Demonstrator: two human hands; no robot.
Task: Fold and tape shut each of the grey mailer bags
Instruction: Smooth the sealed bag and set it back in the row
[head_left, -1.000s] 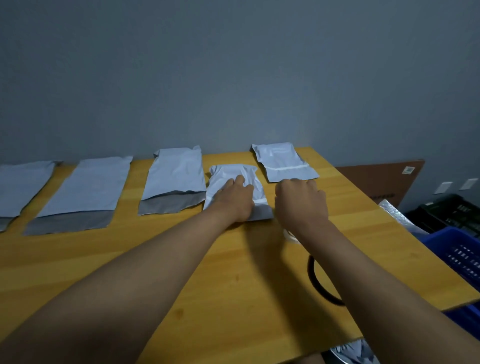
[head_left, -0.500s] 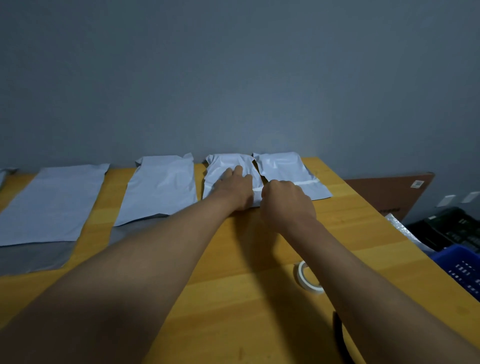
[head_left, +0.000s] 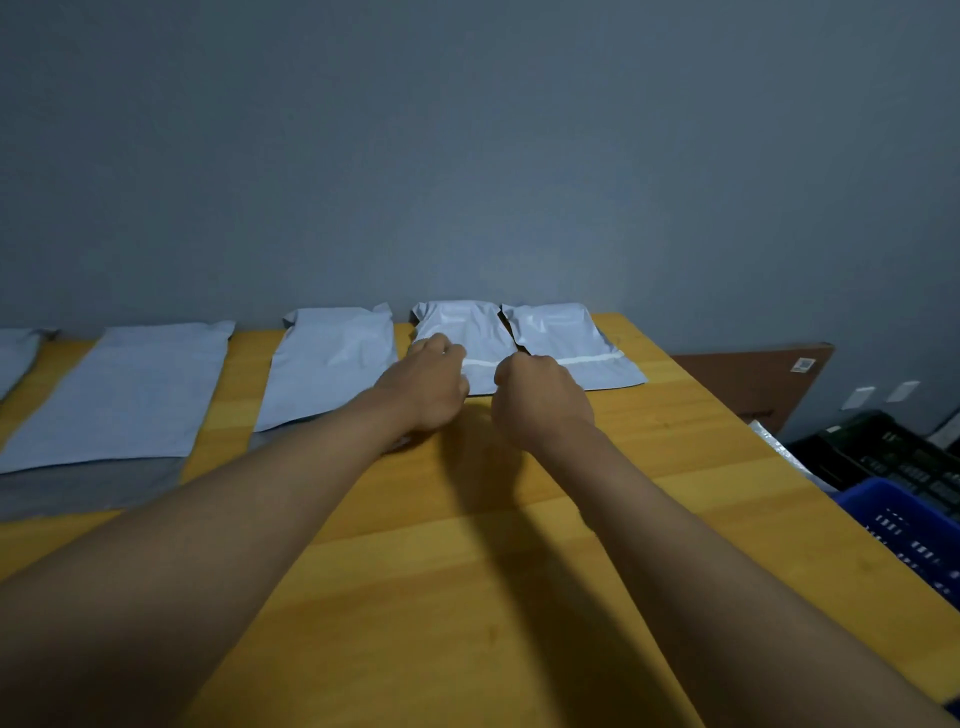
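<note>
Two hands, my left hand (head_left: 423, 387) and right hand (head_left: 540, 397), sit curled on one folded bag (head_left: 467, 332). I cannot tell if they pinch it.

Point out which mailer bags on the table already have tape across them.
The two bags at the right end: the rightmost bag and the bag between the hands. Each is folded short with a pale tape strip; the bags further left lie long, flaps untaped.

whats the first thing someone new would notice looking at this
Two bare forearms stretch across the wooden table, with the left hand and right hand working on a folded grey mailer bag near the far edge. Beside it on the right lies another folded bag with a pale strip of tape across it, while longer unfolded bags line up to the left.
</note>
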